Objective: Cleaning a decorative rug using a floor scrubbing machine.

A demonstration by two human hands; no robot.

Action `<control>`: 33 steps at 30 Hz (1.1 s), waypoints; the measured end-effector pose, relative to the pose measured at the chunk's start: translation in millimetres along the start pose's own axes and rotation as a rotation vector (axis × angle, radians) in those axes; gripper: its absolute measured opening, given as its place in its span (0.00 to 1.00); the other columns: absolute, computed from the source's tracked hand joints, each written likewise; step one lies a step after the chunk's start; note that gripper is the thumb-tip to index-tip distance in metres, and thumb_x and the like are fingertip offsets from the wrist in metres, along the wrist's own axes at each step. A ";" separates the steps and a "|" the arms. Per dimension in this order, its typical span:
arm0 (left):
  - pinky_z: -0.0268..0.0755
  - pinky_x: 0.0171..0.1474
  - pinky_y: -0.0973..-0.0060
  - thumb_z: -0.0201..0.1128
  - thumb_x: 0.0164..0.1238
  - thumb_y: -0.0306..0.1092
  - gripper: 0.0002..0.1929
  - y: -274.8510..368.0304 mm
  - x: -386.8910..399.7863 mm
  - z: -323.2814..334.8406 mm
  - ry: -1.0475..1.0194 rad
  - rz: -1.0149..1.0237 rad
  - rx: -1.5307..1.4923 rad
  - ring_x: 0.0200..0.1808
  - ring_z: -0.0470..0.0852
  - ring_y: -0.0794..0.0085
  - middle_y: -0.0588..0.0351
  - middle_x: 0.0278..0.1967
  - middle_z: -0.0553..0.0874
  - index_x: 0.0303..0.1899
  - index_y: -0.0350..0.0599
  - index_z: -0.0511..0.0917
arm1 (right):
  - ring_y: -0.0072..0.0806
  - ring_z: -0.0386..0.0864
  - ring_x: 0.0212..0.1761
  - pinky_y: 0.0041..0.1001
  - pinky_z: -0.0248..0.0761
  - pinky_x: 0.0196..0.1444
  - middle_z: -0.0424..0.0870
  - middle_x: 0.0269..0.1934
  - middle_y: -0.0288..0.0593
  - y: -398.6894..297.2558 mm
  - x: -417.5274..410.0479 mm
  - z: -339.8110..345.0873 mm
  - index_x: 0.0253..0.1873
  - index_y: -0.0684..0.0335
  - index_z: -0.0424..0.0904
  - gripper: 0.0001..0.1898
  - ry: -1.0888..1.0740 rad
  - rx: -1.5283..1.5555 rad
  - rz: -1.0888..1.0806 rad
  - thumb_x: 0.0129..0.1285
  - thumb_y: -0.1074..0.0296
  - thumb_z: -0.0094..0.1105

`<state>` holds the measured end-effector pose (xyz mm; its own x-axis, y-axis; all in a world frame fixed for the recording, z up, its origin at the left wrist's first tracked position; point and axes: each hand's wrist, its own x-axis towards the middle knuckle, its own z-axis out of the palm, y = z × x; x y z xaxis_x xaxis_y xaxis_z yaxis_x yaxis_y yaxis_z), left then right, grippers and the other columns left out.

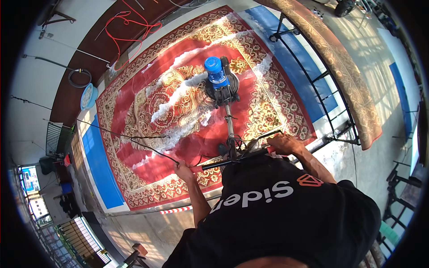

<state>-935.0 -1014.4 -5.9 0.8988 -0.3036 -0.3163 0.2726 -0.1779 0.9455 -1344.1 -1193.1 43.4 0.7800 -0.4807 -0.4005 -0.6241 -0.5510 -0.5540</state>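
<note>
A rotary floor scrubber (221,85) with a blue electric motor (214,68) rests on a red carpet (201,144) patterned in gold and cream. Streaks of white foam (171,104) lie across the pile. The scrubber's pole (230,124) runs back to a black handlebar (218,164) with red grips in front of my body. My left hand (185,171) is closed around the left grip, and a dark power cable (147,144) runs up to that hand. My right hand (285,144) holds the right grip, beside a bent black lever (268,134).
A patterned carpet (355,83) hangs over a black metal rack (311,77) on the right. A light-blue basin (88,96) stands at the red carpet's left edge. Beyond it lie a coiled grey hose (79,78) and a tangled red hose (115,40). Blue floor strips (102,171) flank the carpet.
</note>
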 end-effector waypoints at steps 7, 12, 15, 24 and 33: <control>0.65 0.23 0.78 0.54 0.56 0.21 0.08 -29.8 57.7 105.7 -0.309 -0.015 -0.062 0.21 0.69 0.76 0.60 0.23 0.71 0.35 0.44 0.66 | 0.53 0.82 0.36 0.48 0.74 0.35 0.82 0.31 0.55 38.9 -12.8 15.8 0.47 0.58 0.73 0.13 0.101 -0.010 0.221 0.55 0.70 0.56; 0.70 0.30 0.73 0.55 0.54 0.25 0.11 -30.0 56.6 192.3 -0.466 -0.037 0.210 0.28 0.75 0.72 0.57 0.28 0.75 0.39 0.44 0.67 | 0.52 0.83 0.38 0.47 0.75 0.37 0.83 0.32 0.56 83.9 -18.2 54.4 0.50 0.57 0.73 0.14 0.164 0.053 0.350 0.57 0.70 0.55; 0.73 0.35 0.70 0.56 0.55 0.26 0.16 -54.5 76.2 223.3 -0.451 0.030 0.257 0.32 0.78 0.68 0.52 0.34 0.79 0.47 0.39 0.70 | 0.52 0.81 0.36 0.49 0.71 0.35 0.81 0.30 0.52 80.2 -19.2 38.9 0.47 0.57 0.71 0.15 0.266 0.075 0.403 0.54 0.66 0.59; 0.70 0.58 0.70 0.53 0.58 0.26 0.29 -80.7 54.6 277.4 -0.661 0.022 0.399 0.58 0.76 0.59 0.44 0.61 0.73 0.65 0.36 0.62 | 0.50 0.82 0.40 0.47 0.73 0.39 0.82 0.32 0.53 104.9 -47.1 48.7 0.45 0.60 0.72 0.13 0.186 0.066 0.554 0.53 0.71 0.59; 0.67 0.58 0.62 0.53 0.57 0.27 0.26 -99.7 37.4 193.8 -0.528 -0.085 0.499 0.55 0.76 0.52 0.42 0.56 0.76 0.60 0.33 0.66 | 0.58 0.79 0.41 0.51 0.73 0.39 0.80 0.39 0.63 64.1 -75.9 110.9 0.60 0.59 0.67 0.23 0.187 0.092 0.503 0.58 0.70 0.57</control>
<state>-995.1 -1189.3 -127.0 0.5620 -0.6579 -0.5013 0.0323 -0.5881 0.8081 -1438.3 -1116.3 -42.7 0.3597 -0.7874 -0.5006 -0.9050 -0.1637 -0.3927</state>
